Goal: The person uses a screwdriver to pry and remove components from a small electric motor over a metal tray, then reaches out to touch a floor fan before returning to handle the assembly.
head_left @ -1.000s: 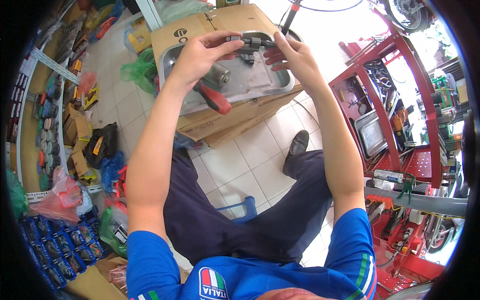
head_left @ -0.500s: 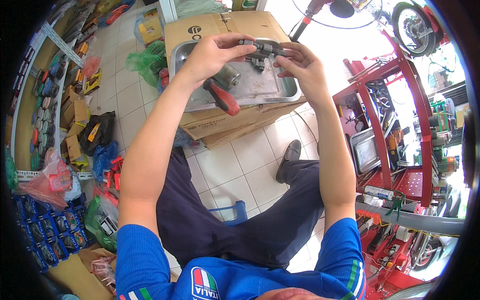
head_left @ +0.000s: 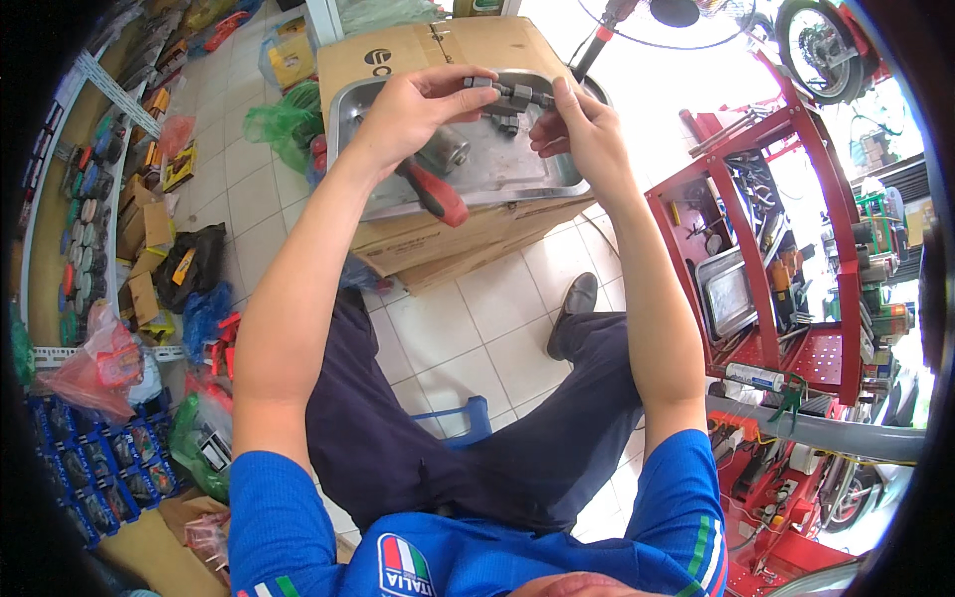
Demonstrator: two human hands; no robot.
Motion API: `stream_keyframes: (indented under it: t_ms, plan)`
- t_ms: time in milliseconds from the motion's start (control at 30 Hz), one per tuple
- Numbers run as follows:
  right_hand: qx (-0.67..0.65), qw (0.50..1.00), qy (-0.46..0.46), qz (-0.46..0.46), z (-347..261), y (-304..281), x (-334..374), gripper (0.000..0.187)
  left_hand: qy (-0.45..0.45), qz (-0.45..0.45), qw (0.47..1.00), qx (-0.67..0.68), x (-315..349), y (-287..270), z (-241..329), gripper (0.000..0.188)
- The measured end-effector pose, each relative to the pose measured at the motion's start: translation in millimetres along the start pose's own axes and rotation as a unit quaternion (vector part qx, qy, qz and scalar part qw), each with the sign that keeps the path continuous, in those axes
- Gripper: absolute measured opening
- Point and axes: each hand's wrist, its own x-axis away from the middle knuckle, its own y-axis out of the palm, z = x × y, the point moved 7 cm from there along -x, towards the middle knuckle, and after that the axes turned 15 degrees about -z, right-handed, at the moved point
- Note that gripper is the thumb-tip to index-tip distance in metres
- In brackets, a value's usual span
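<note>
Between my hands I hold a dark metal rod with thick block-like sections (head_left: 515, 97), above a shallow metal tray (head_left: 477, 196). My left hand (head_left: 413, 114) pinches its left end between thumb and fingers. At the right end, the thumb and curled fingers of my right hand (head_left: 587, 127) close on it. A similar dark metal piece (head_left: 507, 126) lies in the tray just below, partly hidden by the held rod. Beside my left wrist are a dull metal cylinder (head_left: 445, 151) and a tool with a red and black handle (head_left: 435, 194), its handle jutting over the tray's near rim.
The tray rests on a cardboard box (head_left: 438, 45). Plastic bags, including a green one (head_left: 284, 124), lie to the left near loaded shelves (head_left: 85, 219). A red tool cart (head_left: 761, 249) stands on the right, with a fan (head_left: 679, 15) at the back. A blue stool (head_left: 468, 423) shows between my legs.
My right hand has changed its grip: its thumb now points up by the rod's end and its fingers are curled below. The left hand keeps its pinch. The whole view has shifted slightly.
</note>
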Motion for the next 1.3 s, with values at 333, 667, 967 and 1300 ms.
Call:
stream_keyframes:
  t_ms: [333, 667, 967, 1300]
  plan:
    - [0.018, 0.999, -0.039, 0.005, -2, -6, 0, 0.032, 0.014, 0.027, 0.999, 0.018, -5, 0, 0, 0.028]
    - [0.046, 0.996, -0.078, -0.013, -15, -14, 3, 0.027, 0.014, 0.006, 1.000, 0.017, -10, -1, -5, 0.035]
    - [0.008, 0.999, 0.038, 0.018, 10, -6, 1, 0.042, -0.012, 0.002, 1.000, -0.019, -2, 4, -2, 0.034]
    - [0.032, 0.998, -0.049, -0.012, -6, -7, 4, 0.032, 0.005, 0.028, 1.000, -0.008, -4, 0, -3, 0.031]
